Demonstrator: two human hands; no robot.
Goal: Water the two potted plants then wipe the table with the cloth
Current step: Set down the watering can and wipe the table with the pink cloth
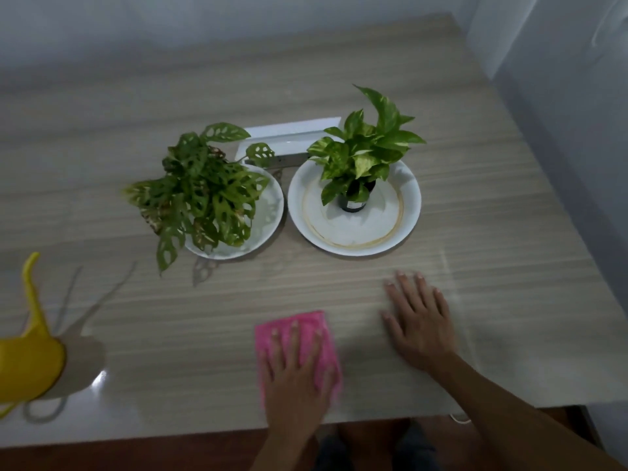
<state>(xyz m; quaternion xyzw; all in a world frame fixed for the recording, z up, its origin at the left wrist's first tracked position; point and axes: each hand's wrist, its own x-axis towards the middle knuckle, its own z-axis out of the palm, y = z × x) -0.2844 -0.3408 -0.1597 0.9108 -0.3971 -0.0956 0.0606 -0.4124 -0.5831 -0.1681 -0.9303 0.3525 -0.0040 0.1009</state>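
Both hands lie flat, fingers spread: the left hand [299, 365] presses the pink cloth [299, 345] onto the tabletop [176, 321] near its front edge, the right hand [419, 321] bare beside it. Wipe in overlapping strokes, skirting the plates [411, 198].

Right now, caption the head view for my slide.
Left hand presses pink cloth on table; right hand rests flat.

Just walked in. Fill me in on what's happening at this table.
A person is wiping the table. Their left hand lies flat on a pink cloth near the front edge, while the right hand rests palm-down on the bare tabletop beside it. Behind the hands, two potted plants stand on white plates: a holey-leaved plant on the left and a pothos on the right. A yellow watering can sits at the left edge, untouched.
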